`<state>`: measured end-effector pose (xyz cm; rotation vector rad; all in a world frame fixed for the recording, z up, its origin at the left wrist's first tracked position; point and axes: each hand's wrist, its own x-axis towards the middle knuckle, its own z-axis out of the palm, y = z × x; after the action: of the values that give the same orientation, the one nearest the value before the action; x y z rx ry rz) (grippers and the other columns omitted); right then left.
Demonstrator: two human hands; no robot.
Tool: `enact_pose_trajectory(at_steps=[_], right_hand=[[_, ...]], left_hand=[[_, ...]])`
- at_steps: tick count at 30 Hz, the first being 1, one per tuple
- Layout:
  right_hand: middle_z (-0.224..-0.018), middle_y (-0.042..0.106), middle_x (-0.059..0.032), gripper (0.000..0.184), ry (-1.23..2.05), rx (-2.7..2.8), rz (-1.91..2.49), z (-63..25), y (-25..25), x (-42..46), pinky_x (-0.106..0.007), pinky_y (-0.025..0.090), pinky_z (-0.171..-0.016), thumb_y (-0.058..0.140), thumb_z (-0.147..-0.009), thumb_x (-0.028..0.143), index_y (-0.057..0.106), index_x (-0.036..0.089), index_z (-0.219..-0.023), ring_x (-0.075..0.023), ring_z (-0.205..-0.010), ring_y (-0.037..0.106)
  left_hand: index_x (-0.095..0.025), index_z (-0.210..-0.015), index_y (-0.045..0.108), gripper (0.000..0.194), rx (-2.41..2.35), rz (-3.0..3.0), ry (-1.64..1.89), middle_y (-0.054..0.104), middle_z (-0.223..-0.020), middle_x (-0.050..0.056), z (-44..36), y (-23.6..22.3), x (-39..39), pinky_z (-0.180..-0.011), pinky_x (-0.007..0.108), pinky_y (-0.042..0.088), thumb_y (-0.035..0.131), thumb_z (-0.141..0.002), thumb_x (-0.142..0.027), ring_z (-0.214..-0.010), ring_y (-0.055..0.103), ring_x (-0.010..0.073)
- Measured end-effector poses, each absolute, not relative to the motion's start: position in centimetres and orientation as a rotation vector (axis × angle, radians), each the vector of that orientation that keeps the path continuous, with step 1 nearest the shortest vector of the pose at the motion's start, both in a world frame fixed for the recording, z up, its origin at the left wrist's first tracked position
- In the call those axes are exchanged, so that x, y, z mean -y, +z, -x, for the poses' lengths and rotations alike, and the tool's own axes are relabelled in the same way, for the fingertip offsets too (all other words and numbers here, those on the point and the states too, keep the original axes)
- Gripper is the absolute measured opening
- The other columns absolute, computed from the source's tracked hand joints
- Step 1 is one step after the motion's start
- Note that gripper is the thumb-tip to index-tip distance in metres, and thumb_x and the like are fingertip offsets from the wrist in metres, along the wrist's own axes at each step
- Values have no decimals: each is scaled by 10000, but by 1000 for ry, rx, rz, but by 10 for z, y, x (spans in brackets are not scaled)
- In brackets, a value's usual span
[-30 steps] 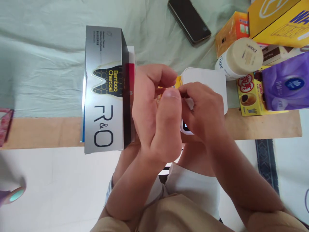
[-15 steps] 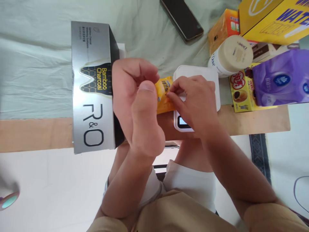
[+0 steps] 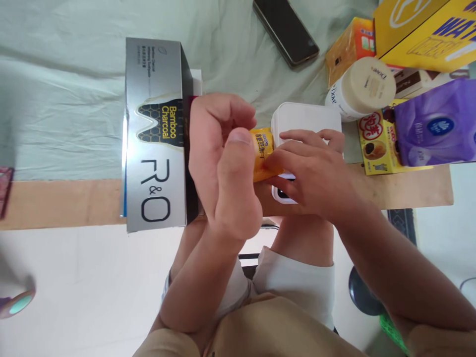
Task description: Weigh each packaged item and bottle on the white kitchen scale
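Observation:
A yellow snack packet (image 3: 262,147) with dark printing sits between my hands, above the table edge. My left hand (image 3: 225,163) is curled, palm up, with the packet's left end running behind its thumb into the fingers. At the packet's lower right corner, my right hand (image 3: 316,171) pinches with thumb and forefinger while its other fingers reach over a white flat device (image 3: 307,116). Part of that device and its small dark display (image 3: 283,192) are covered by the right hand. Immediately left of my left hand stands a silver and black toothpaste box (image 3: 154,134).
A phone (image 3: 286,32) lies on the pale green cloth (image 3: 74,99). To the right are crowded a Dove jar (image 3: 366,89), a purple tissue pack (image 3: 435,124), a yellow snack box (image 3: 374,144), an orange box (image 3: 347,49) and a large yellow box (image 3: 420,34).
My right hand has shifted down the packet to its lower right corner, its fingers now more spread over the white device. The whole view has slid slightly, moving things rightward.

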<state>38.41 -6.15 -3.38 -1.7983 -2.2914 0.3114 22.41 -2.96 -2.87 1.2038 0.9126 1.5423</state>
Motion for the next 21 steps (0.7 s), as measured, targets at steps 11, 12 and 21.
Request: enact_pose_trajectory(at_steps=[11, 12, 21], right_hand=[[-1196, 773, -48, 84, 128, 2293, 1887, -369, -36, 70, -567, 329, -1124, 637, -992, 325, 688, 306, -1055, -312, -1468, 548], [-1158, 778, -46, 104, 125, 2334, 1895, -369, -34, 69, -577, 310, -1146, 595, -1010, 296, 687, 302, -1059, -305, -1485, 534], [-1021, 759, -30, 160, 199, 2364, 1892, -370, -43, 50, -577, 277, -1182, 555, -1044, 353, 686, 262, -1064, -243, -1237, 655]], left_hand=[[-310, -875, 537, 163, -986, -1293, 1504, 611, -975, 24, -223, -30, 30, -871, 511, 537, 433, -998, -334, -937, 614, 214], [-307, -884, 544, 170, -980, -1285, 1509, 610, -976, 19, -223, -31, 29, -866, 507, 527, 430, -1005, -341, -934, 608, 210], [-296, -883, 623, 184, -896, -1194, 1573, 634, -965, 18, -224, -32, 29, -891, 491, 527, 513, -1011, -368, -946, 613, 210]])
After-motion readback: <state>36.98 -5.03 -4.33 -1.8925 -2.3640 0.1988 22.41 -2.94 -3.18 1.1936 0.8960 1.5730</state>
